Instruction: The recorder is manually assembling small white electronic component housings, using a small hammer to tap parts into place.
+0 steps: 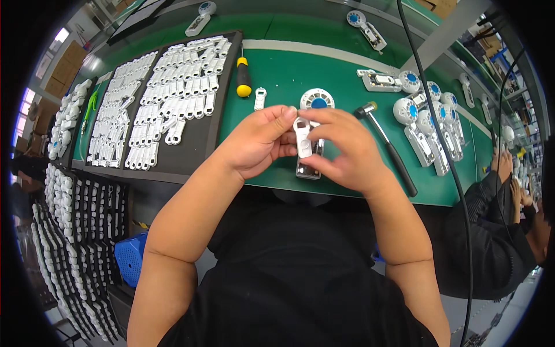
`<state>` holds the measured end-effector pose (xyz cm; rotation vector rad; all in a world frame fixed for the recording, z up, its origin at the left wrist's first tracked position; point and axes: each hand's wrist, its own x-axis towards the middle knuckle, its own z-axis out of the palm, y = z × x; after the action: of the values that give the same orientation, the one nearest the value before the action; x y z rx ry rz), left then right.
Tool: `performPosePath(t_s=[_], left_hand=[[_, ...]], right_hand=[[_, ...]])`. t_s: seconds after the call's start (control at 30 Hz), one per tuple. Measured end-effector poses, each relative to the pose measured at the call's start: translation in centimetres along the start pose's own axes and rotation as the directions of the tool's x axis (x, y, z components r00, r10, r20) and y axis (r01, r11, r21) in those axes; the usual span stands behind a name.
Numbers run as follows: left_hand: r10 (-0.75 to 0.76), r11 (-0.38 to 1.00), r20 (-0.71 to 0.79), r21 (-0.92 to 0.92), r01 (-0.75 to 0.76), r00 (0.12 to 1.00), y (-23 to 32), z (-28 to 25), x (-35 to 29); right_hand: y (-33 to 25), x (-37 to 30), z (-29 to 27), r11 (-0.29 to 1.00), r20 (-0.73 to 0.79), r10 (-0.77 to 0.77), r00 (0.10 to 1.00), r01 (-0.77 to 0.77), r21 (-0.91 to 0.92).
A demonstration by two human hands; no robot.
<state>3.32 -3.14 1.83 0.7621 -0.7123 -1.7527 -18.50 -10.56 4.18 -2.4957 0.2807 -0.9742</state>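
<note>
In the head view, a small white plastic handle piece (pixel 302 139) is held upright between both hands above the near edge of the green surface (pixel 289 75). The left hand (pixel 257 141) is curled, its fingertips closed on the piece's left side and top. The right hand (pixel 344 150) is likewise closed around the piece from the right, with the thumb across its lower part. Just below the piece, a metal fixture (pixel 307 169) is seen standing on the surface, partly hidden by the right hand. Directly behind the hands, a round white fan head with a blue centre (pixel 317 99) lies on the surface, and a single white handle part (pixel 260 98) is seen just left of it. A yellow-and-black screwdriver (pixel 243 75) lies farther left, beside a dark tray (pixel 222 115) filled with rows of white handle parts. A black-handled hammer (pixel 388 147) lies right of the hands. Beyond it, a cluster of assembled white fans (pixel 428 124) is gathered. At the right edge, another person's hands (pixel 511 173) are seen at the same surface.
</note>
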Motion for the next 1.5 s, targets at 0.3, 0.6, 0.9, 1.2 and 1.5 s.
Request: performPosePath(t_s=[0.3, 0.6, 0.9, 1.2, 1.5], left_hand=[[0.404, -0.081, 0.206, 0.978, -0.19, 0.891, -3.7, 1.7, -1.1], [0.38, -0.062, 0.183, 0.983, -0.173, 0.907, -4.6, 1.2, -0.5], [0.375, 0.016, 0.177, 0.98, -0.197, 0.91, -4.4, 1.1, -0.6], [0.477, 0.055, 0.183, 0.97, -0.237, 0.859, -5.3, 0.7, -0.6], [0.469, -0.273, 0.356, 0.929, -0.251, 0.808, -5.8, 0.8, -0.9]], right_hand=[[3.3, -7.2, -0.5, 0.923, -0.232, 0.369, 0.9, -0.324, 0.21], [3.5, -7.6, 0.3, 0.901, -0.199, 0.408, 0.891, -0.359, 0.244], [2.6, -6.8, 0.1, 0.944, -0.156, 0.331, 0.931, -0.326, 0.06], [2.1, -6.1, 0.3, 0.962, -0.091, 0.269, 0.959, -0.272, -0.031], [2.5, -6.7, 0.5, 0.938, -0.135, 0.346, 0.929, -0.343, 0.042]])
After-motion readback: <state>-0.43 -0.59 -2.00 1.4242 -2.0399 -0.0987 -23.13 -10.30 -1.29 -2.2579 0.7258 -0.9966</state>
